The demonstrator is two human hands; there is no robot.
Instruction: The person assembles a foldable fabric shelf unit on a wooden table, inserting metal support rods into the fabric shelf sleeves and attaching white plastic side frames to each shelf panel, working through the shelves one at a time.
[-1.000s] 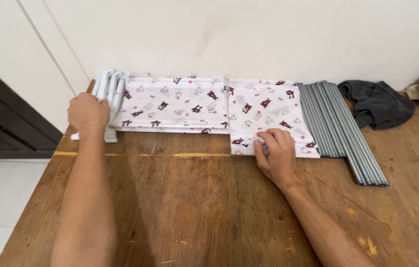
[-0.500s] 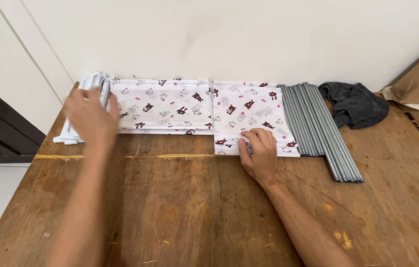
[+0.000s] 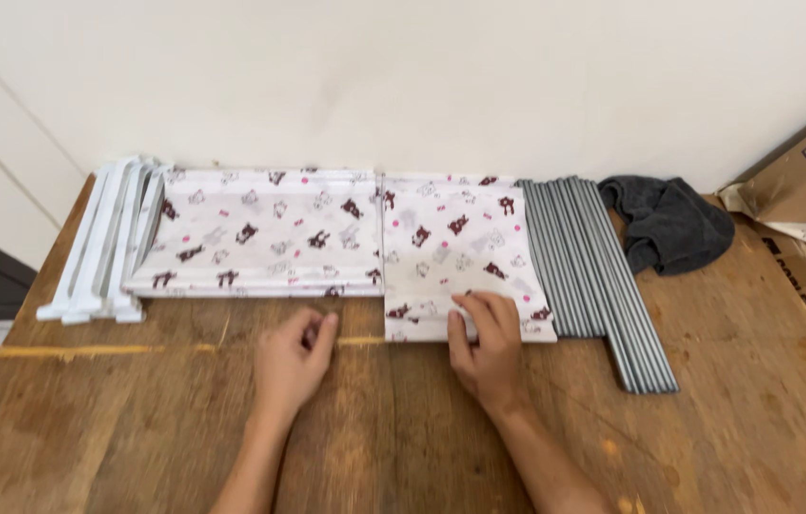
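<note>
Two flat stacks of white printed fabric panels lie side by side at the back of a wooden table (image 3: 137, 438): a wide left stack (image 3: 260, 233) and a narrower right stack (image 3: 455, 252). My right hand (image 3: 489, 347) rests with its fingers on the near edge of the right stack. My left hand (image 3: 294, 362) lies flat on the bare wood just in front of the left stack, holding nothing. A bundle of white plastic bars (image 3: 103, 238) lies left of the fabric.
A bundle of grey tubes (image 3: 593, 266) lies right of the fabric, and a dark cloth (image 3: 665, 219) sits beyond it. A cardboard box (image 3: 803, 181) stands at the right edge. A white wall runs behind the table. A yellow line (image 3: 89, 350) crosses the wood.
My left hand has left the white plastic bars at the far left and moved right and nearer, onto the table. My right hand stays on the right fabric stack.
</note>
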